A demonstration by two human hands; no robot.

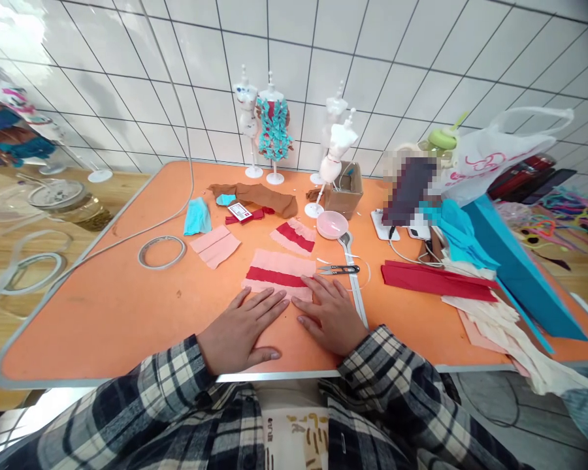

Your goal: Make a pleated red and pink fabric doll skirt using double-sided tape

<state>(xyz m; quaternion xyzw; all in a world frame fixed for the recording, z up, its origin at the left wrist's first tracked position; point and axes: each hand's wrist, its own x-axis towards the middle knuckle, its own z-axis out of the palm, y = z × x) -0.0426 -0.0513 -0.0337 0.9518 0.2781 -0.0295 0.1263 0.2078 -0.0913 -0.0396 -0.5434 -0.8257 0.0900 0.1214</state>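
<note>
My left hand (242, 328) rests flat, fingers spread, its fingertips at the lower edge of a pink crepe paper piece (284, 260) with a red band across it. Opposite it, my right hand (332, 314) also lies flat, its fingertips over the right end of the same piece. Just beyond my right fingertips are thread snips (340, 269) with dark handles. A smaller pink and red piece (294, 236) lies farther back, beside a pink bowl (332, 224). To the left sits a plain pink piece (216, 246) with a crease.
Small white mannequins (330, 163) stand along the tiled wall, one in a blue ruffled dress (274, 130). A roll of tape (161, 252) lies left, near a loose cable (127, 243). Folded red paper (436, 281), a blue folder (524, 274) and a cardboard box (345, 192) are rightward.
</note>
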